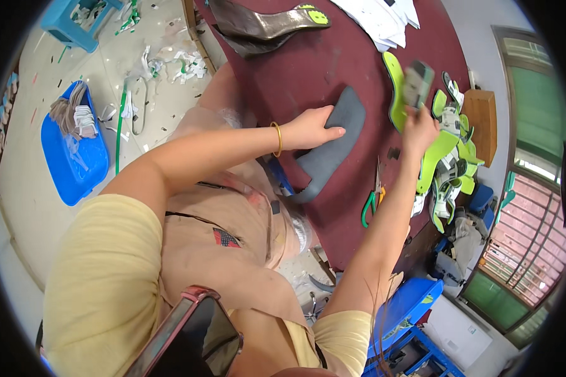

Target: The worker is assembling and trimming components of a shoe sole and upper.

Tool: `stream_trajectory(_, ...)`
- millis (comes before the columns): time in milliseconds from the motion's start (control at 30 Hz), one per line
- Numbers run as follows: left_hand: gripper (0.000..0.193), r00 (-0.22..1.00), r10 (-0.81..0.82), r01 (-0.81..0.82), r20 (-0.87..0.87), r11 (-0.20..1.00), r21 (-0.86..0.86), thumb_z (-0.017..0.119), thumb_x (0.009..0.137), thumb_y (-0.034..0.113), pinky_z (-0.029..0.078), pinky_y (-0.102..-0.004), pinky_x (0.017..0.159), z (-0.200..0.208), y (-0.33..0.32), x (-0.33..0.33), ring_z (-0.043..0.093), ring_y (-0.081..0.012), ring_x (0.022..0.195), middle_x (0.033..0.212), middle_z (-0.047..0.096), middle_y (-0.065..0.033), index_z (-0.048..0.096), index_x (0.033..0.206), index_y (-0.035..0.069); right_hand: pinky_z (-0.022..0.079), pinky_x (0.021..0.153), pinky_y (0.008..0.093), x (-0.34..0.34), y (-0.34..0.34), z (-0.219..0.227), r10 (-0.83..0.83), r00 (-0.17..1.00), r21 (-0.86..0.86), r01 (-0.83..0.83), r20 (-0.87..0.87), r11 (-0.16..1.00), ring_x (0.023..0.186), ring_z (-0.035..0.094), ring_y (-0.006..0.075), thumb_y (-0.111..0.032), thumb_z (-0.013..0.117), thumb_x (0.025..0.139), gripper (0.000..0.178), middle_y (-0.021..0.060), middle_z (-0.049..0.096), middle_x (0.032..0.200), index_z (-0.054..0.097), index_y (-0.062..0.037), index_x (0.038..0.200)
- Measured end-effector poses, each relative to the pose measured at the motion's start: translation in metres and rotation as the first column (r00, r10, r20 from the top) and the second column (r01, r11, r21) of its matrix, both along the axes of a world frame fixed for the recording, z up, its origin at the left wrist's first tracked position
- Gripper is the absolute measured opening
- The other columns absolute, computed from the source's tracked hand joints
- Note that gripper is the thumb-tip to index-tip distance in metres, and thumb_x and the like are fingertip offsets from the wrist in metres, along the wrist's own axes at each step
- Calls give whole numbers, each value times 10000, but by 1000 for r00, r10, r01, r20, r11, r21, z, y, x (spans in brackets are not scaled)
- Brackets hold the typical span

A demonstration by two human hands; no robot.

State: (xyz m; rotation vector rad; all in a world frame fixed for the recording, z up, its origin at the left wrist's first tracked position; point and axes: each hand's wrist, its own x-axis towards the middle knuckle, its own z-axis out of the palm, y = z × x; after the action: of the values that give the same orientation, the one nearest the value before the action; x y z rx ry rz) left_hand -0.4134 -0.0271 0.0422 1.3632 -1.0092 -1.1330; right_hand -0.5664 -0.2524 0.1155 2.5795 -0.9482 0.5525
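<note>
right hand (421, 129) closed round lower end of gray block (419, 83) (blurred, kind unclear), just beside lime insole (393, 88). left hand (311, 128) on left edge of dark gray piece (346, 141), thumb on top; cannot tell whether pinching or only pressing. piece lies on maroon table (352, 63). scissors (377, 190) near right forearm; lime-green pieces (440, 154) heaped farther right.

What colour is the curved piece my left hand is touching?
The curved piece is dark bluish grey; the head view shows it best.
</note>
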Motion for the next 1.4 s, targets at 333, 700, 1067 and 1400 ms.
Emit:
stream_trajectory(333, 771, 891, 207, -127, 404, 968, -217, 637, 810, 410, 431, -429, 925, 40, -80, -11, 497, -413, 1113, 1248, 457, -270, 322, 1318, -76, 463, 592, 349, -6, 36, 21, -126, 901, 312, -11, 416, 950, 618, 612, 252, -213, 691, 820, 240, 135, 660, 738, 639, -17, 950)
stream_trajectory(700, 370, 478, 205, -134, 854, 978, -159, 694, 714, 307, 382, -409, 798, 10, -177, -53, 454, -292, 1052, 1137, 521, -43, 628, 1029, 124, 445, 829, 281, -34, 30, 81, -186, 366, 391, -635, 912, 666, 909, 583, 138, -163, 648, 879, 295, 88, 632, 1034, 568, 29, 1090)
stream_trajectory(1067, 900, 959, -216, 89, -184, 845, -528, 792, 694, 432, 416, -331, 965, 97, -148, -55, 506, -231, 1143, 1200, 528, -161, 346, 1311, -46, 418, 902, 324, -69, 88, 104, -281, 231, 362, -664, 931, 655, 1024, 558, 192, -145, 527, 935, 302, 121, 590, 1138, 513, 50, 1165)
stream_trajectory(1400, 663, 944, -24, 278, 329, 595, -754, 813, 632, 431, 476, -328, 705, 154, -157, -66, 626, -229, 821, 850, 633, -124, 537, 1065, 12, 393, 691, 280, -118, 144, 119, -787, -251, -274, -956, 563, 109, 845, 542, 144, -115, 572, 895, 108, 19, 571, 920, 548, -69, 990)
